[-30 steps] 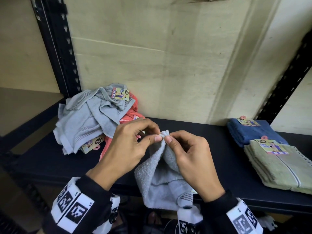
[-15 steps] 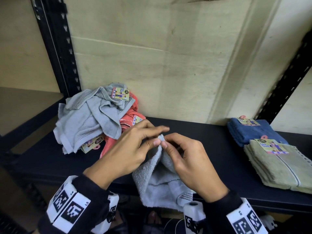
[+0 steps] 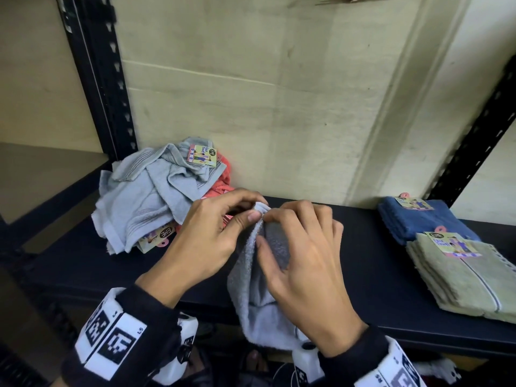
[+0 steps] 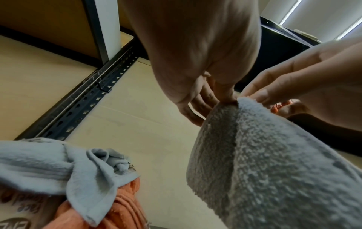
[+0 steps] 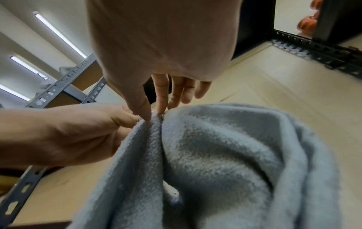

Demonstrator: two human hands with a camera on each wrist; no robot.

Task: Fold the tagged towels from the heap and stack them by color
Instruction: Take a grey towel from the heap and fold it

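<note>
We've got both hands, left hand [image 3: 212, 236] and right hand [image 3: 301, 263], pinching the top edge of the grey towel [image 3: 251, 297], which hangs over the shelf [image 3: 363, 247] front; soft, light, floppy, so we'd grip the corners.

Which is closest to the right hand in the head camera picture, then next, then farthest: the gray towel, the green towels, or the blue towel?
1. Gray towel: pinched by the right hand, in the middle.
2. Green towels: folded on the shelf's right, near the front.
3. Blue towel: behind the green ones, by the wall.
</note>
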